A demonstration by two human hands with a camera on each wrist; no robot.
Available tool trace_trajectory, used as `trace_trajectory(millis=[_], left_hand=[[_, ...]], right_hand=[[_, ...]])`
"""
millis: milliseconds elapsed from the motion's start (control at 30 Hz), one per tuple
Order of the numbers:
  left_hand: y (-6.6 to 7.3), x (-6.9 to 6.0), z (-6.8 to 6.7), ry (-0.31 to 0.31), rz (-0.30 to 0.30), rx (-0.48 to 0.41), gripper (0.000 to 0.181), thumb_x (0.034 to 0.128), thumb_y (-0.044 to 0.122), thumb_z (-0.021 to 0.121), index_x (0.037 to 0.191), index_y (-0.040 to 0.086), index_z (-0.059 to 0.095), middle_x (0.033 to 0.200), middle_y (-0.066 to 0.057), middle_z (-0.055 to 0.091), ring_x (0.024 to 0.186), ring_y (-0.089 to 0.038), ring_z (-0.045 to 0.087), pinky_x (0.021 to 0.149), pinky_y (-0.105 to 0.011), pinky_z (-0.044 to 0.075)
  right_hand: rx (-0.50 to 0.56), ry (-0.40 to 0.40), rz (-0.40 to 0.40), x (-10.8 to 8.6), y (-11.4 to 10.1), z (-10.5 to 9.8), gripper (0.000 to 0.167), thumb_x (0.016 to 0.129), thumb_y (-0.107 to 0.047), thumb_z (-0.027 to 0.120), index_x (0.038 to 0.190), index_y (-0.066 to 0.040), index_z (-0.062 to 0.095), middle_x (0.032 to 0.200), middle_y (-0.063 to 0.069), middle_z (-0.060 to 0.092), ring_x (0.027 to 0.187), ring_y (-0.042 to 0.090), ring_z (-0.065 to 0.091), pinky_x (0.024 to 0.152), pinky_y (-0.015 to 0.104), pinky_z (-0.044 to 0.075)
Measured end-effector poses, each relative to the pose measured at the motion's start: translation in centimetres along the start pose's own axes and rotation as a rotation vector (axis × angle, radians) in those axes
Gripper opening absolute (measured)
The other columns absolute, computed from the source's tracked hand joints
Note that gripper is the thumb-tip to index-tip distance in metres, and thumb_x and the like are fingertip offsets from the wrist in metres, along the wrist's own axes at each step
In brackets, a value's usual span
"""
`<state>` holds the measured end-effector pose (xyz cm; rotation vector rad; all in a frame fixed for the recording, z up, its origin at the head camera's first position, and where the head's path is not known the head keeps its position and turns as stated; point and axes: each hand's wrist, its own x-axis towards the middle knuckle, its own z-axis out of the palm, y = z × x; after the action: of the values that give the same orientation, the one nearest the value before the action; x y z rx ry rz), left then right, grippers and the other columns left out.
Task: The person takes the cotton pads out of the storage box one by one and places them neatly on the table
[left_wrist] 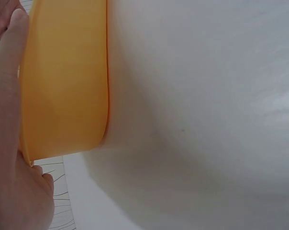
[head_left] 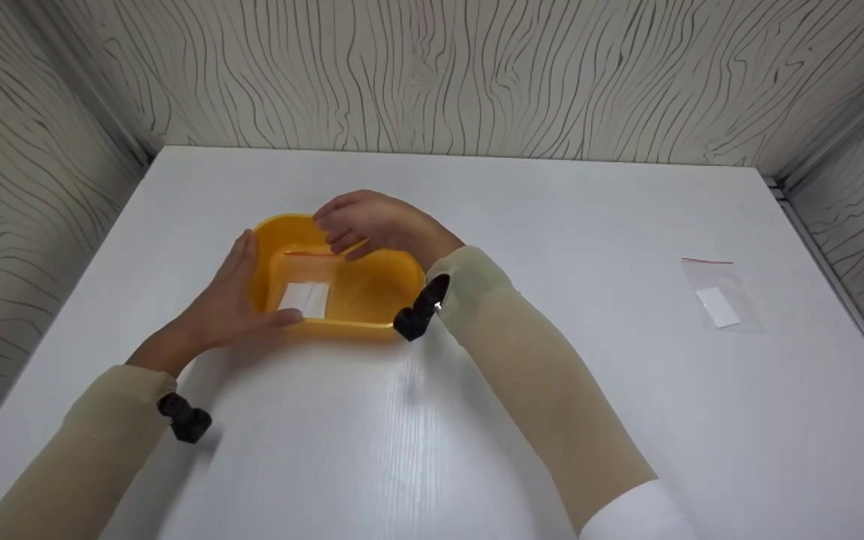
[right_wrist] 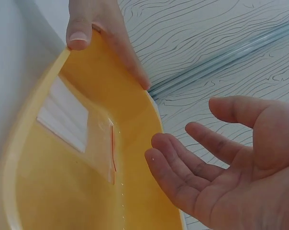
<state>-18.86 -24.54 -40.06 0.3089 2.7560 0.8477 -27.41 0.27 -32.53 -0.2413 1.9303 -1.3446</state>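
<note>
- Tub [head_left: 368, 296] is showing yellow-orange.
- Left bag [head_left: 312, 271] and right bag [head_left: 723, 279] are bearing red far edges.
- Papers [head_left: 718, 307] are showing white.
- Table [head_left: 612, 247] is gleaming white.
- Far wall [head_left: 432, 79] is wearing dark wavy lines on off-white.
- Sleeves [head_left: 544, 375] are showing beige.
- Cameras [head_left: 190, 425] are showing black.

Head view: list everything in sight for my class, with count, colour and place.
Table: one, white, under the hands
Basin: one, yellow-orange, left of table centre
Bags: two, clear, red-edged, in basin and at right
Inserts: two, white, one per bag
Walls: three, pale, back and sides
Metal strips: two or more, grey, wall edges
Sleeves: two, beige, forearms
Cloth: one, white, behind right sleeve
Wrist devices: two, black, cuffs
Left hand: one, bare, gripping basin's left end
Right hand: one, bare, over basin
</note>
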Motion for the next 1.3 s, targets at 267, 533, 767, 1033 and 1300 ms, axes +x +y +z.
trace_trajectory(millis=[267,533,767,1033,1300], left_hand=[[-0.1,0.1,0.1,0.008,0.028,-0.01,0.134,0.0825,0.061,0.076,0.16,0.007,-0.019,0.169,-0.015,-0.014,0.153,-0.043,0.009,0.12,-0.063,0.017],[0.0,0.1,0.0,0.0,0.026,-0.005,0.135,0.0829,0.06,0.076,0.159,0.005,-0.02,0.168,-0.016,-0.016,0.155,-0.042,0.001,0.121,-0.063,0.013],[0.1,0.1,0.0,0.006,0.032,-0.021,0.136,0.0819,0.059,0.078,0.159,0.005,-0.02,0.169,-0.017,-0.014,0.154,-0.043,0.005,0.121,-0.063,0.014],[0.2,0.1,-0.1,0.016,0.033,-0.027,0.135,0.0822,0.059,0.078,0.16,0.007,-0.019,0.169,-0.016,-0.013,0.154,-0.042,0.008,0.121,-0.063,0.015],[0.4,0.1,0.1,0.002,-0.001,-0.016,0.137,0.0806,0.064,0.076,0.16,0.008,-0.021,0.169,-0.015,-0.014,0.153,-0.043,0.011,0.12,-0.063,0.018]], right_hand=[[0.055,0.057,0.05,0.8,0.1,0.4,0.036,0.105,-0.026,0.057,0.137,-0.011,0.058,0.142,0.014,0.058,0.125,0.028,0.061,0.096,0.032,0.056],[0.131,0.099,0.083,1.5,0.4,0.6,0.038,0.103,-0.025,0.061,0.137,-0.008,0.057,0.138,0.017,0.06,0.116,0.026,0.065,0.096,0.035,0.056],[0.156,0.164,0.145,1.8,0.7,0.7,0.037,0.101,-0.027,0.065,0.133,-0.011,0.059,0.127,0.011,0.064,0.114,0.025,0.067,0.094,0.032,0.057],[0.205,0.194,0.207,2.1,0.6,1.2,0.036,0.099,-0.028,0.068,0.13,-0.01,0.06,0.127,0.012,0.065,0.115,0.026,0.066,0.094,0.032,0.057],[0.291,0.252,0.25,2.1,1.4,1.4,0.045,0.098,-0.028,0.069,0.137,-0.007,0.058,0.122,0.014,0.066,0.11,0.026,0.068,0.092,0.033,0.058]])
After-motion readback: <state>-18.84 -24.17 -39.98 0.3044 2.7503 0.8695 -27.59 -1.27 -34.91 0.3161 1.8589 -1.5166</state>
